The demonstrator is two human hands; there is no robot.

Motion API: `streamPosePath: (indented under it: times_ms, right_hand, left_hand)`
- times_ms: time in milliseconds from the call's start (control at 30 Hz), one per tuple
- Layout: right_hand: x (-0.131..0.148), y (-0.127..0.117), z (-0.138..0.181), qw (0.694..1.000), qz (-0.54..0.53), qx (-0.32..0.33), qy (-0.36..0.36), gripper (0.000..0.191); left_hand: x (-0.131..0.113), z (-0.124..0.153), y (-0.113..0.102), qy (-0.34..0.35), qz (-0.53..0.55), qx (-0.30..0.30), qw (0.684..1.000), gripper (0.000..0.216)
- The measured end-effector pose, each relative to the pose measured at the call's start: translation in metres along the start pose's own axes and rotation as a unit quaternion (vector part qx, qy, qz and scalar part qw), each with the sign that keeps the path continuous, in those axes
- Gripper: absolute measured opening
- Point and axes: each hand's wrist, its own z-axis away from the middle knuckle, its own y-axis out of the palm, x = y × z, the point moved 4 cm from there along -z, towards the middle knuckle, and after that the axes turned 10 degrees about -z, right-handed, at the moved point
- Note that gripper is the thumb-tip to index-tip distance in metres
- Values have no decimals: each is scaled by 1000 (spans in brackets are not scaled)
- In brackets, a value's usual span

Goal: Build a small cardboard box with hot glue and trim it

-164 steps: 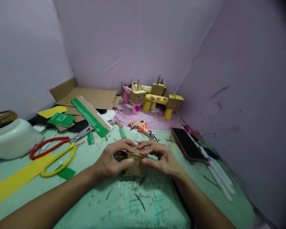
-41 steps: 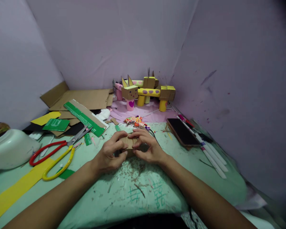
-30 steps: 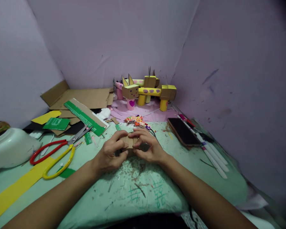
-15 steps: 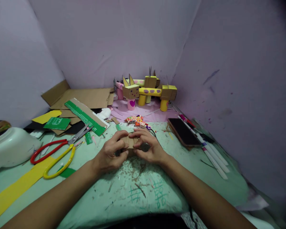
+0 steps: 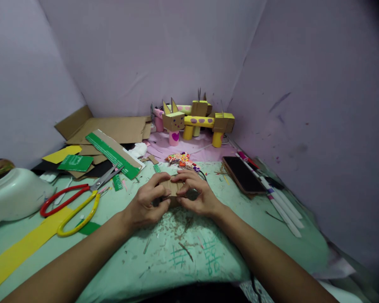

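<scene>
the small brown cardboard box (image 5: 174,189) is at the middle of the desk (image 5: 129,261). the left hand (image 5: 147,200) has its fingers curled and pinches one side of the box, and the right hand (image 5: 197,195) pinches the other side, with its thumb low. the box shape looks mostly made, since it has a flat top and a front side, but what shows is plain brown, with no dots or ears, and it is not let go yet. the fingers hide its sides, so it is hard to say if every edge is stuck. its top looks stiff and ribbed. dry brown crumbs (image 5: 177,223) lie in front of it. farther back stand toy animals (image 5: 198,121) with boxy heads and round tube legs. big scissors (image 5: 96,184) with smooth red and yellow loops lie well apart on the left.
</scene>
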Motion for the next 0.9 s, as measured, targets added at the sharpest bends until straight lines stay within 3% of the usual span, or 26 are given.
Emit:
streamPosePath:
  times_ms: [900]
  right_hand:
    - [-2,1,1,1000,0,-2,8,14]
  left_hand:
    - [0,-1,0,-17,1,6,1000,11]
